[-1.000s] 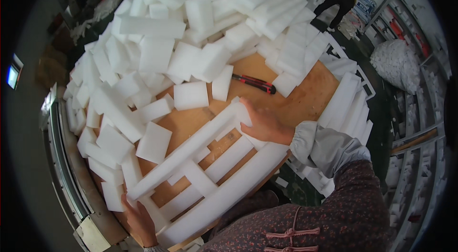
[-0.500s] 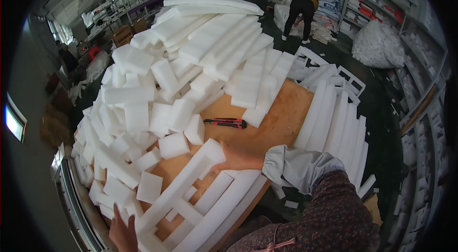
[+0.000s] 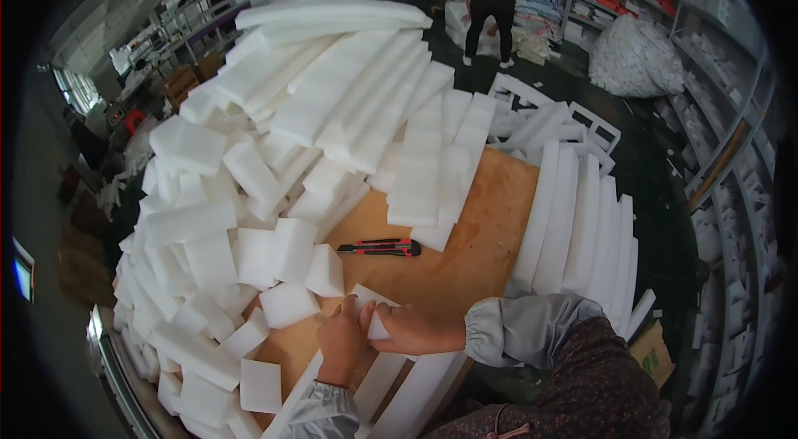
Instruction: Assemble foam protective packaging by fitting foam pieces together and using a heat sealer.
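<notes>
At the near side of the wooden tabletop [image 3: 465, 223], both my hands meet at the far corner of a white foam frame [image 3: 371, 295]. My left hand [image 3: 344, 341] closes over the corner from the left. Against its fingers, my right hand [image 3: 420, 329] grips the same corner from the right. The frame's long bars run toward me, partly covered by my hands and left sleeve. Just beyond the hands lies a red and black utility knife [image 3: 380, 247], touched by neither. A loose foam block [image 3: 288, 305] sits left of the corner.
Loose foam blocks [image 3: 189, 239] heap up on the left, with long foam strips [image 3: 349, 90] stacked behind. More strips [image 3: 573, 223] and cut foam frames [image 3: 594, 125] are at the right. Shelving [image 3: 706, 140] lines the right side. Farther off, a person [image 3: 490, 15] bends near sacks.
My left hand has come from the frame's near left end up to its far corner, joining my right hand. The view has shifted; the knife still lies on the tabletop.
</notes>
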Available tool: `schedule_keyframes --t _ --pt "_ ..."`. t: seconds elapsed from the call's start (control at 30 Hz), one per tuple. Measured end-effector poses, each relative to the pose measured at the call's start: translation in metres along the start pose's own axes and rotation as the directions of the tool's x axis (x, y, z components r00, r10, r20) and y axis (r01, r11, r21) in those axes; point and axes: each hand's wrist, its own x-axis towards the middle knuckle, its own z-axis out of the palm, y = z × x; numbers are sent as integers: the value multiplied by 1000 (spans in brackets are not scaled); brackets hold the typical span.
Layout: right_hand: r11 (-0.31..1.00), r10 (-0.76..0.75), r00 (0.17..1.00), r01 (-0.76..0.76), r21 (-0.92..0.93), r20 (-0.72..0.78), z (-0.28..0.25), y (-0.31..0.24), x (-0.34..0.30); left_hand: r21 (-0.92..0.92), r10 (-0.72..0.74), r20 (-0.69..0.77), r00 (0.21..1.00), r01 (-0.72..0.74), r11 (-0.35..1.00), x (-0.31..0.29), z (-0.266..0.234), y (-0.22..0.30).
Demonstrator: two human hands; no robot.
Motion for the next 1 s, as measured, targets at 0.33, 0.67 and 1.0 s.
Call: schedule_keyframes --t 0.33,0.67,1.0 --pt "1000 -30 998 30 4 57 11 17 5 72 -5 -120 993 14 997 -3 25 8" --pt "998 13 1000 -13 -64 0 17 0 8 53 -48 -15 999 48 997 -6 24 -6" --pt "1000 22 997 -23 11 70 4 -2 -4 -159 -153 -298 942 109 981 -104 -57 -41"
